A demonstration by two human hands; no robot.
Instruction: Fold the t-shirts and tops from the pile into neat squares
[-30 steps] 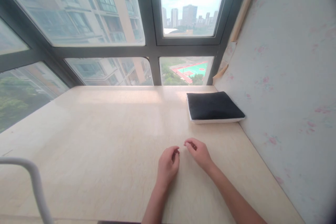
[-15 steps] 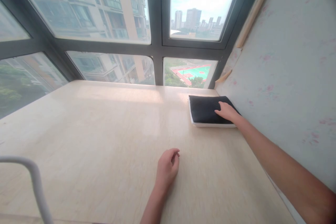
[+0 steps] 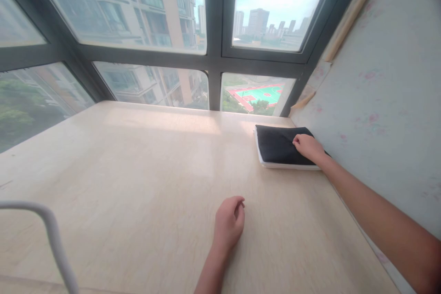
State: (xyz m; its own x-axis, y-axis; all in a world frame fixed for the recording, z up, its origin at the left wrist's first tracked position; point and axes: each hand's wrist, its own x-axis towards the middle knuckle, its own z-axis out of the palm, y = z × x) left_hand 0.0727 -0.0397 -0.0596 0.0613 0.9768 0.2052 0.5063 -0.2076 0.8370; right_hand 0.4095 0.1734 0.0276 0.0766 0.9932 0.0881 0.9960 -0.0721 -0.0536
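A folded black cloth [image 3: 277, 143] lies on top of a white folded layer [image 3: 289, 166] at the right of the ledge, close to the wall. My right hand [image 3: 308, 146] is on the cloth's right part, thumb and fingers pinched together on the black fabric, which creases at the fingertips. Nearer to me, my left hand [image 3: 230, 220] rests on the pale ledge with its fingers loosely curled in and nothing visible in them. It is apart from the folded stack.
The pale marble-look ledge [image 3: 138, 183] runs back to dark-framed windows [image 3: 214, 59]. A papered wall [image 3: 389, 101] with peeling edges bounds the right side. At the lower left, a grey curved tube [image 3: 51, 225] stands in the foreground.
The fingers of my right hand have closed from a spread pose into a pinch on the black cloth. The whole view has shifted slightly; my left hand keeps its pose.
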